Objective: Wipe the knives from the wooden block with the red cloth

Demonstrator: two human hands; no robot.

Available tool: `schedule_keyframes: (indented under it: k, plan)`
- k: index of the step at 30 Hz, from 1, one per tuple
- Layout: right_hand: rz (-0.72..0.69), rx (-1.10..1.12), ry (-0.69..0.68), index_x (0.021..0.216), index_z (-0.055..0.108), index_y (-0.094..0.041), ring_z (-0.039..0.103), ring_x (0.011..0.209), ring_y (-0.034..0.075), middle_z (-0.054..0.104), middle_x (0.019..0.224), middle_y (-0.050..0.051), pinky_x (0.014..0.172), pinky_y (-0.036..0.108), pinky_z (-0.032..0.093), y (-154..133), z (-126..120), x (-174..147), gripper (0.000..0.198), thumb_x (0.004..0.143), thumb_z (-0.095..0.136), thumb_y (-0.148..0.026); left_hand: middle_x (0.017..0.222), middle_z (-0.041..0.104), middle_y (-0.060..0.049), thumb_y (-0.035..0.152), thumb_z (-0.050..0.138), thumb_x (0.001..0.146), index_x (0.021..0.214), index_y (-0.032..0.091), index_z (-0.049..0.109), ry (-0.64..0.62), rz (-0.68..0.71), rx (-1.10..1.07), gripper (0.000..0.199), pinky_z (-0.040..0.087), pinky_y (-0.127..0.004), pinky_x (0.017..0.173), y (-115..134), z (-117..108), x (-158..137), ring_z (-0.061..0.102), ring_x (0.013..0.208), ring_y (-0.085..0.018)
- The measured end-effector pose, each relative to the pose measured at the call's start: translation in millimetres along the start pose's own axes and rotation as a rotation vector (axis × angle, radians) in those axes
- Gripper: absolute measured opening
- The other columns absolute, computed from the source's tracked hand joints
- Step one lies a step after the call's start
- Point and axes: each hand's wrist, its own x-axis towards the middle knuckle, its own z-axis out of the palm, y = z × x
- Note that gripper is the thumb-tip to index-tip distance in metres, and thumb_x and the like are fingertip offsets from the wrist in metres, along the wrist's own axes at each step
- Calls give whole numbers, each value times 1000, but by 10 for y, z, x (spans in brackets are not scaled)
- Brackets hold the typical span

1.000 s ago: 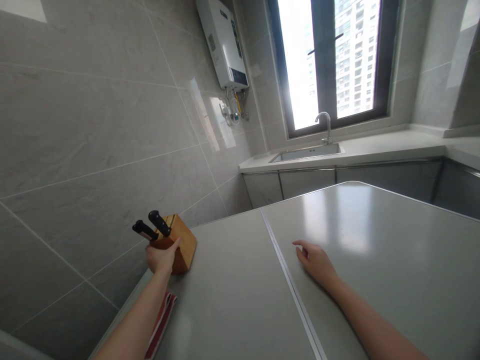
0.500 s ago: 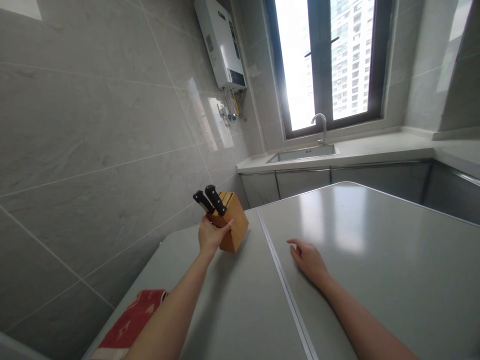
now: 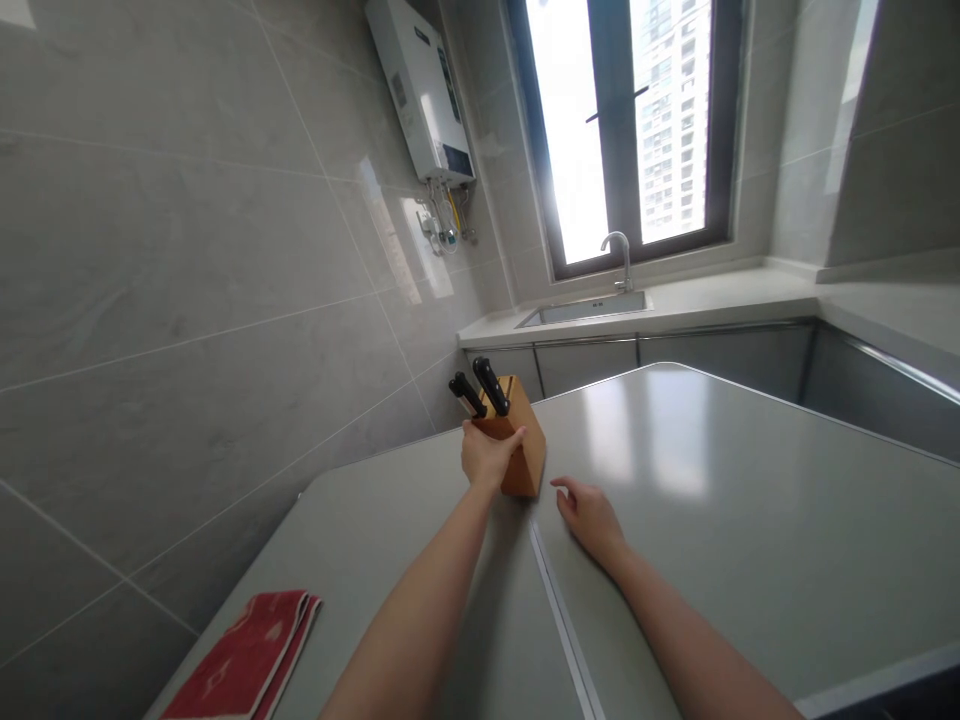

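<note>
A wooden knife block (image 3: 529, 455) with several black-handled knives (image 3: 491, 386) in its slots is gripped from the near side by my left hand (image 3: 486, 455), thumb across its face. The block stands tilted over the seam of the light table, and I cannot tell whether its base touches the surface. Just right of the block, my right hand (image 3: 592, 515) rests near the tabletop with its fingers loosely curled and apart, holding nothing.
A folded red cloth (image 3: 247, 655) lies at the table's (image 3: 750, 560) left front. Behind the table stands a counter with a sink (image 3: 585, 308) and faucet (image 3: 622, 260) under a window. A tiled wall runs along the left, with a water heater (image 3: 427, 95) mounted on it.
My left hand has carried the knife block rightward to the table seam, closer to my right hand. The red cloth is now uncovered by my left arm. The view has shifted slightly.
</note>
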Motion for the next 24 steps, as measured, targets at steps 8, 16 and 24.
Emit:
schedule_keyframes:
  k: [8,16,24]
  plan:
    - [-1,-27,-3,95,63,-22,55,57,14,61,59,0,63,24,38,11,14,-2,24,82,42,-20,105,63,-17,61,74,49,106,18,44,-15,-21,3,78,47,-36,78,69,206,-52,61,101,-31]
    - [-29,-29,42,95,62,-20,58,71,17,64,73,4,72,29,41,44,31,11,24,81,43,-18,107,62,-15,63,72,50,106,20,42,-31,-7,22,78,47,-35,77,143,305,-107,61,100,-31]
    - [-178,82,92,138,27,-18,43,122,27,45,134,14,98,45,36,109,159,45,66,76,49,-20,107,61,-15,66,71,50,106,19,41,-65,-3,-7,79,46,-35,75,227,374,-187,61,100,-31]
